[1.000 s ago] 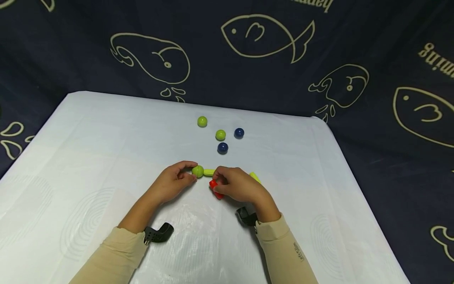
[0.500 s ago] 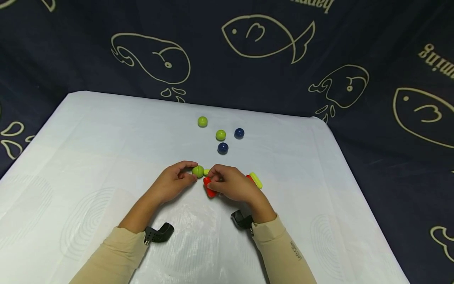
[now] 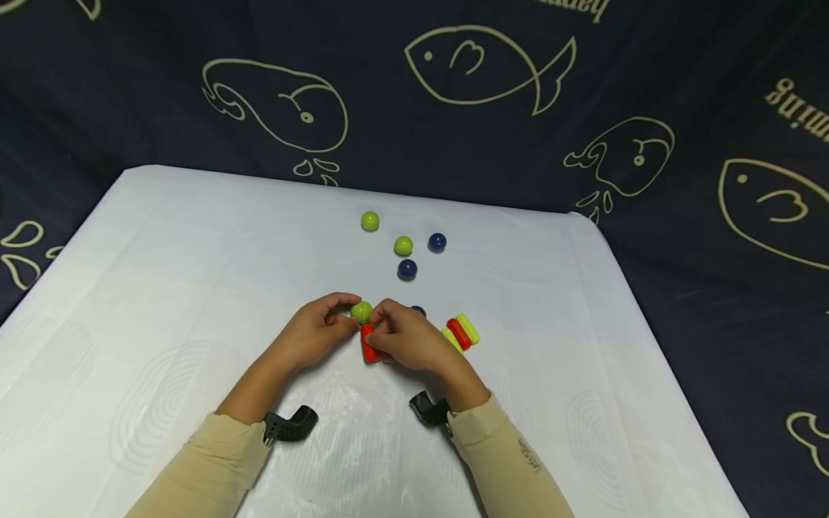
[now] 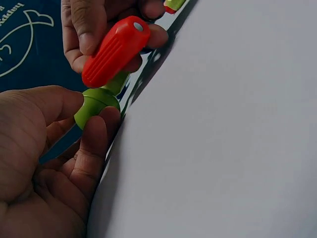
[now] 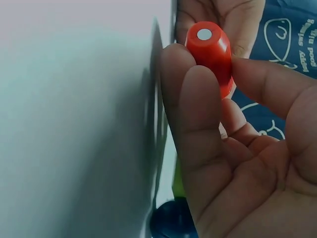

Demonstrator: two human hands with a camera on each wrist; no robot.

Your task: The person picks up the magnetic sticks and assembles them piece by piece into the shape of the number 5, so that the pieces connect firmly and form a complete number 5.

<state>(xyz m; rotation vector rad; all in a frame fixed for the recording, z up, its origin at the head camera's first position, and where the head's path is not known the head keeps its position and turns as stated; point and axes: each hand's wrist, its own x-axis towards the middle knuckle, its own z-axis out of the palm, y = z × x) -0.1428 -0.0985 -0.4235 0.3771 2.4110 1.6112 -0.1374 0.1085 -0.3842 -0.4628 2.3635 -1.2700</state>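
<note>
My left hand [image 3: 317, 332] pinches a green ball [image 3: 361, 311] between thumb and fingers, close over the white table. A red ribbed magnetic stick [image 4: 118, 52], with a silvery disc in its end, is pinched by my right hand [image 3: 414, 337]. In the left wrist view the stick's lower end overlaps the ball. Behind it, a yellow-green stick [image 4: 117, 83] runs from the ball, mostly hidden by the right hand. A dark blue ball [image 3: 418, 311] peeks out behind the right hand's knuckles; the right wrist view shows this blue ball [image 5: 173, 218] below the hand.
Two green balls [image 3: 370, 221] and two dark blue balls [image 3: 437, 242] lie farther back on the white-covered table [image 3: 194, 288]. Right of my right hand, two yellow sticks [image 3: 468, 329] lie alongside a red stick [image 3: 459, 334]. A dark fish-print cloth [image 3: 388, 144] hangs behind.
My right hand has moved left with the red stick, bringing it up to the green ball. The sticks at right and the blue ball behind the hand have come into view. My left hand stays put.
</note>
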